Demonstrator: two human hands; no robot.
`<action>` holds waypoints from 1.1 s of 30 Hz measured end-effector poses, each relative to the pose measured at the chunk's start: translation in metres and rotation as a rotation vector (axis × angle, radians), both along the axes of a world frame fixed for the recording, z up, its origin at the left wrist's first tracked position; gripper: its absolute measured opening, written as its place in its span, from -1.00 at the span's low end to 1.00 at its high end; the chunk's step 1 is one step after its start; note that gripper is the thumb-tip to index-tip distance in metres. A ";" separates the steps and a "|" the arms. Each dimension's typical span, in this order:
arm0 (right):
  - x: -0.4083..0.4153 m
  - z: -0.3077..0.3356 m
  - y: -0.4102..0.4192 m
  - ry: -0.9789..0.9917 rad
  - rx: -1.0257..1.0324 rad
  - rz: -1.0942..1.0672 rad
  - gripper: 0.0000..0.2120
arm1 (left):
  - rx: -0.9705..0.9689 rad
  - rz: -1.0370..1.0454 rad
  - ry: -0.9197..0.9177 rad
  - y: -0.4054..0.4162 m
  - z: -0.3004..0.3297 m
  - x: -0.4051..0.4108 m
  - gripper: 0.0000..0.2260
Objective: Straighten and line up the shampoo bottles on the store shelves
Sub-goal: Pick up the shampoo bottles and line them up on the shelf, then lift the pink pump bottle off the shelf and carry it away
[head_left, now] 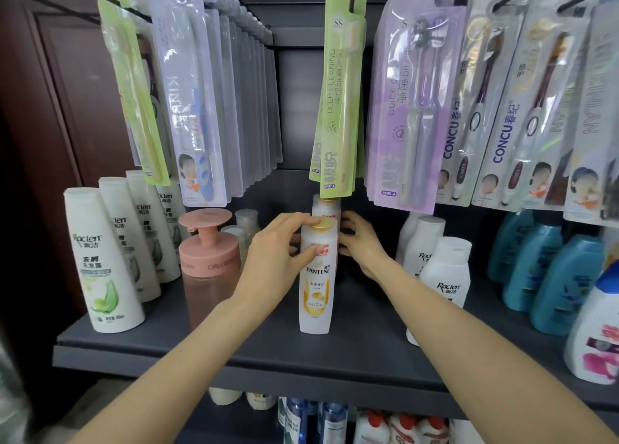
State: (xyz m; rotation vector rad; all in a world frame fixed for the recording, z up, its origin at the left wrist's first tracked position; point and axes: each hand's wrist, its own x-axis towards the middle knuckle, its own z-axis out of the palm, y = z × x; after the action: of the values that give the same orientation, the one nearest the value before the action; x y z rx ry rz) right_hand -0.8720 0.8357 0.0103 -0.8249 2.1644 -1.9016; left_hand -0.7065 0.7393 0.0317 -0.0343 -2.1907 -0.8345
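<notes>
Holding the front shampoo bottle near its gold cap, my left hand curls around it mid-shelf. My right hand touches its other side, fingers loose. I should turn it gently, label forward, matching the bottle behind.

White, gold-capped Pantene bottle

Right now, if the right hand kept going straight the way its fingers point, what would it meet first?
The right hand points left and slightly back, toward the rear Pantene bottle behind the front Pantene bottle. It would likely meet the rear bottle's side first; whether the fingertips already touch it is unclear.
</notes>
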 end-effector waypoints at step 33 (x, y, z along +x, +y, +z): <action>0.140 -0.001 0.059 0.361 -0.006 0.005 -0.77 | 0.180 0.438 0.158 0.020 -0.035 0.054 -0.83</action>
State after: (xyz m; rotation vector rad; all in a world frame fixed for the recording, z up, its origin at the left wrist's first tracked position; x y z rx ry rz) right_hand -0.7324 0.8944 0.0095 -1.2586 2.3453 -1.8764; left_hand -0.6526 0.7598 -0.0030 0.4379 -1.8690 -0.7431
